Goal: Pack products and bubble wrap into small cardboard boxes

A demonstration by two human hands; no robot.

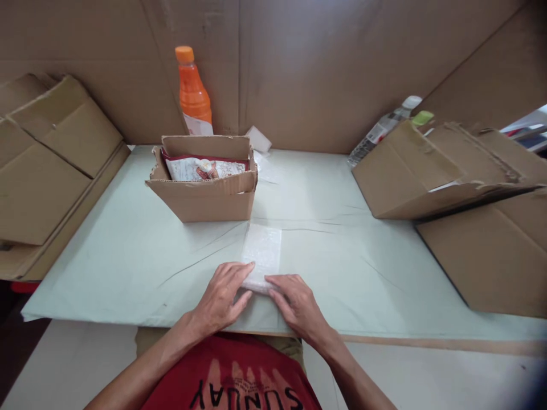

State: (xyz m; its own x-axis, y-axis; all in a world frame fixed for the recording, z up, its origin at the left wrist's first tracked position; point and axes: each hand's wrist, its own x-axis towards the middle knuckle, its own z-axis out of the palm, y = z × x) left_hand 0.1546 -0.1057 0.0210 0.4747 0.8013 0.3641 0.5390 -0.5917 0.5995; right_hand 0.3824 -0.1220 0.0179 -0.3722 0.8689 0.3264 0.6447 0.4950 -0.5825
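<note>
- Brown cardboard panel (342, 68): stands upright along the back of the work surface.
- Table (325, 285): covered with a pale green cloth showing several creases; a bare edge shows at the near right.
- Left cardboard boxes (38, 182): located at the left end of the table, flaps folded over.
- Right cardboard boxes (491, 250): located at the right end, tilted, one behind the other.
- Red shirt (231, 370): worn by the person, below the table's near edge, with dark lettering.
- Open carton (213, 202): sits left of centre; a printed packet (183, 169) shows inside, below the rim.
- Orange bottle (194, 94): upright behind the carton, its base hidden.
- Clear bottle (380, 134): leans behind the right boxes, white cap uppermost.
- Left hand (224, 296): fingers touch the wrap's near left corner, thumb spread apart at its near edge; whether it clamps cannot be told.
- Right hand (297, 302): fingertips and thumb are close together at the near right corner; firmness of grip cannot be told.
- Clear plastic wrap (262, 247): lies flat on the cloth in front of the carton, its near end bunched between the hands.
- White piece (258, 139): lies behind the carton's right side.
- Green cap (423, 118): shows above the right boxes, beside the clear bottle.
</note>
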